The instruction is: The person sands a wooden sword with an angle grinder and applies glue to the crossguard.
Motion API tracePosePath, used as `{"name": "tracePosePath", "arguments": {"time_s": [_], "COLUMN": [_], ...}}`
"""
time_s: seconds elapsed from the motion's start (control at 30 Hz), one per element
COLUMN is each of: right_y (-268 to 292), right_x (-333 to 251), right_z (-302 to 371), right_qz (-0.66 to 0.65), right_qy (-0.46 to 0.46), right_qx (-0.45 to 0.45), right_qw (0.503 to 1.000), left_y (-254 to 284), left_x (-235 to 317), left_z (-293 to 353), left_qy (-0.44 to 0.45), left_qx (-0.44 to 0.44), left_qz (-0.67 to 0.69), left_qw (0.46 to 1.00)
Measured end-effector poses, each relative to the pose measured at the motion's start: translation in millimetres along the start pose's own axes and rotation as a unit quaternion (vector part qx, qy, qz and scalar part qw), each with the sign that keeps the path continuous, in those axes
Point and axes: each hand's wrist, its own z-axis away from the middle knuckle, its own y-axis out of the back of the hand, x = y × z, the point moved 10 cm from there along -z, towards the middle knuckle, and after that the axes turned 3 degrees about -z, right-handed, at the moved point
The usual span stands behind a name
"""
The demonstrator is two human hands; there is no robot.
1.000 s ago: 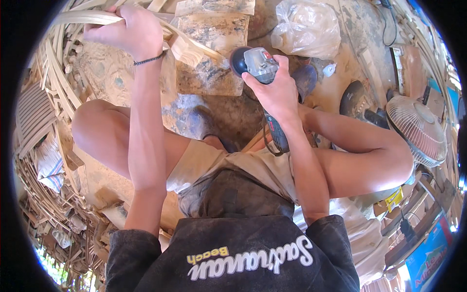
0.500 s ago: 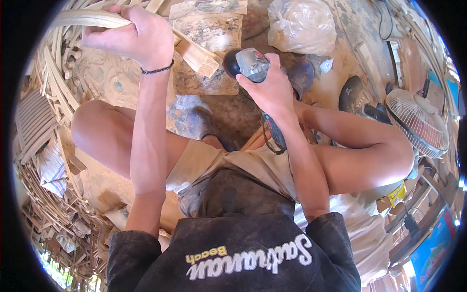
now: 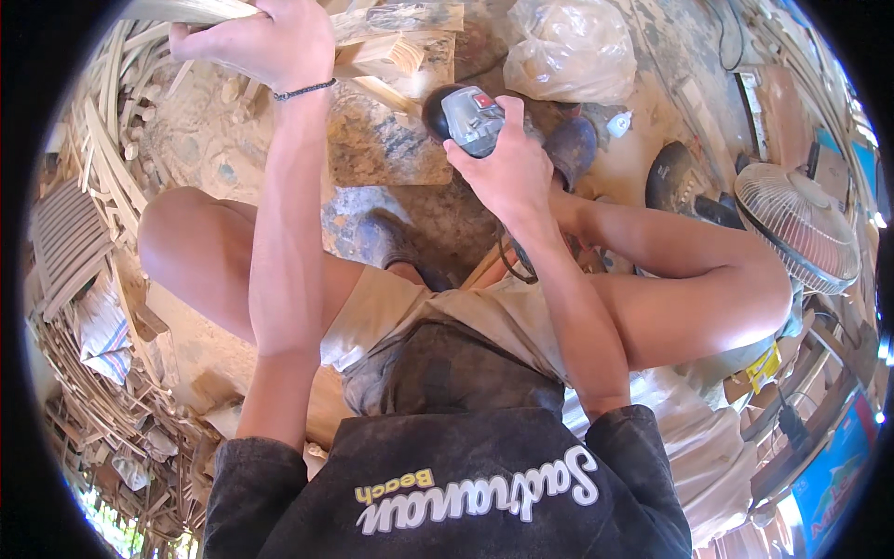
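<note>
Up at the far left, my left hand [image 3: 279, 47] is closed around a pale curved wooden piece [image 3: 191, 9], whose outer end runs out of view. Just right of that wrist a squared wooden end [image 3: 400, 54] sticks out; whether it belongs to the held piece I cannot tell. My right hand [image 3: 512, 172] grips an angle grinder [image 3: 473, 121] with a grey head and red mark. A round black disc [image 3: 434, 110] faces left on it, apart from the wood. Beneath both hands lies a dusty flat board [image 3: 391, 163], with another wooden length [image 3: 382, 93] above it.
A clear plastic bag [image 3: 573, 51] sits beyond the grinder. To the right stands a fan [image 3: 796, 224]. Piled wooden strips [image 3: 112, 177] and a slatted panel [image 3: 67, 228] fill the left. My bent legs flank the board, and a cord hangs near my lap.
My left hand has moved farther away and up with the wooden piece. The squared end has risen and turned. The grinder has shifted slightly left and tilted, showing its red mark.
</note>
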Motion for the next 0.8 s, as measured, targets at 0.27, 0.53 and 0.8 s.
{"name": "tracePosePath", "arguments": {"time_s": [0.27,0.53,0.8], "right_y": [10.8,11.3,12.0], "right_x": [-7.1,-0.9,9.2], "right_z": [1.1,-11.6,-10.3], "right_qz": [-0.019,0.003,-0.051], "right_qy": [0.000,-0.014,-0.007], "right_qx": [0.004,-0.010,0.024], "right_qw": [1.000,1.000,0.998], "left_y": [-13.1,-30.5,-45.9], "left_x": [-42.7,-50.1,-215.2], "left_z": [-8.1,-14.0,-22.1], "left_qy": [0.037,-0.010,0.221], "left_qx": [0.035,0.045,0.025], "left_qz": [0.009,0.053,0.118], "left_qw": [0.999,0.998,0.968]}}
